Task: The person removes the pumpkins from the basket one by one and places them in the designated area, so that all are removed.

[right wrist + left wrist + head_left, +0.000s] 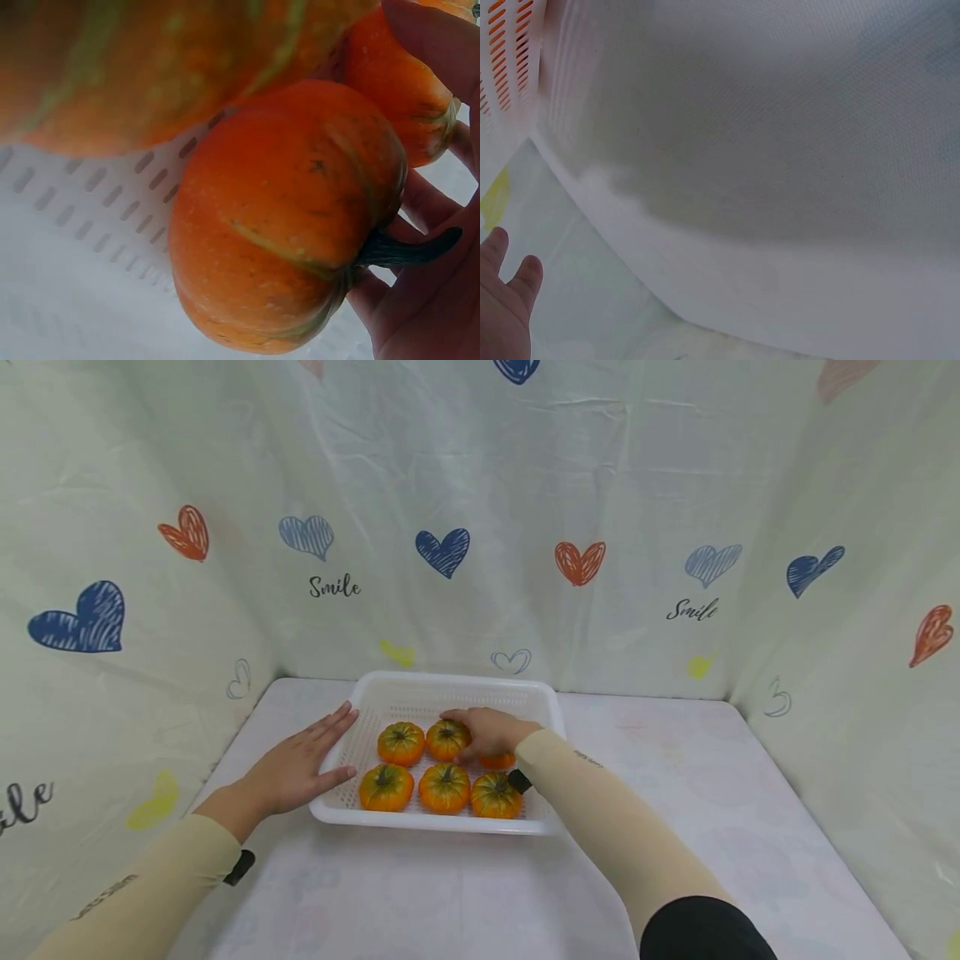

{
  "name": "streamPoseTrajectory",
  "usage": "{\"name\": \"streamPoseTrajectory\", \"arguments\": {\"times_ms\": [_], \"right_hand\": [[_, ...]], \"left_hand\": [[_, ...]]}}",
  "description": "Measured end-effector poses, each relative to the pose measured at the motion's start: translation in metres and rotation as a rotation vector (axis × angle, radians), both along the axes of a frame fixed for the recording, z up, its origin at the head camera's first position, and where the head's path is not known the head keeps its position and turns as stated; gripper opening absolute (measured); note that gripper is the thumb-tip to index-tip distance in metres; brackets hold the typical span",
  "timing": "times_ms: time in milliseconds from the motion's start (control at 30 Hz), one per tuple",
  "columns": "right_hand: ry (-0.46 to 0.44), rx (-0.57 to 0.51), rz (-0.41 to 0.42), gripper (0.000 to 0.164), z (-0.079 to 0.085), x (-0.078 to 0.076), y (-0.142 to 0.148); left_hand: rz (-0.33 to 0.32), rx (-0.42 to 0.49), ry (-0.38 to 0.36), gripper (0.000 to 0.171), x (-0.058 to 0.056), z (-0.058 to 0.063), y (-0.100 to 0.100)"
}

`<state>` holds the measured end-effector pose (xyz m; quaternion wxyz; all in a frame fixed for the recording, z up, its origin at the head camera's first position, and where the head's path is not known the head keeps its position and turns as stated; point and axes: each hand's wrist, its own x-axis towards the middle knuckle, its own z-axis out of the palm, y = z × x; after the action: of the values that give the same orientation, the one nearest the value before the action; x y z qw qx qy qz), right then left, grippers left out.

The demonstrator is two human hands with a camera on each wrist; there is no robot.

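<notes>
White plastic first: there's a slotted basket point(420, 823) sitting toward 11 o'clock on the pale table point(420, 893), and it's got six pumpkins in it, two rows of three, all orange with greenish streaks on top. Going round the basket like a clock, it's the 10 o'clock pumpkin point(401, 744), 12 o'clock pumpkin point(445, 739), 2 o'clock pumpkin point(498, 762), 4 o'clock pumpkin point(493, 797), 6 o'clock pumpkin point(444, 790) and 8 o'clock pumpkin point(386, 789).

The right hand point(491, 732) reaches in from about 4 o'clock, thumb and fingers curled round the 12 o'clock pumpkin. No idea how hard it's gripping, tbh. The palm hangs over the 2 o'clock pumpkin and hides part of it. In the right wrist view a dark, curved stem point(409, 250) pokes toward 3 o'clock, right by the palm.

The left hand point(300, 770) is at the basket's 9 o'clock side, fingers straight, thumb spread wide, gripping nothing. Can't tell if it actually touches the rim.

Both arms have beige sleeves point(150, 877), and a curtain point(480, 460) with hearts and "Smile" on it hangs from 9 round to 3 o'clock.
</notes>
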<state>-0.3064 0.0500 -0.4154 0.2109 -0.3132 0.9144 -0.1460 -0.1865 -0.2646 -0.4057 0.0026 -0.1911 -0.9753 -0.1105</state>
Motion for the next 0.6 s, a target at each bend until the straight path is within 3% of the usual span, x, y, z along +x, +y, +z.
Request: {"name": "streamPoseTrajectory", "arguments": {"times_ms": [600], "right_hand": [[0.113,-0.003,0.02,0.074,0.012,0.0,0.004]], "left_hand": [[0.008,0.002,-0.012,0.086,0.001,0.0,0.001]]}}
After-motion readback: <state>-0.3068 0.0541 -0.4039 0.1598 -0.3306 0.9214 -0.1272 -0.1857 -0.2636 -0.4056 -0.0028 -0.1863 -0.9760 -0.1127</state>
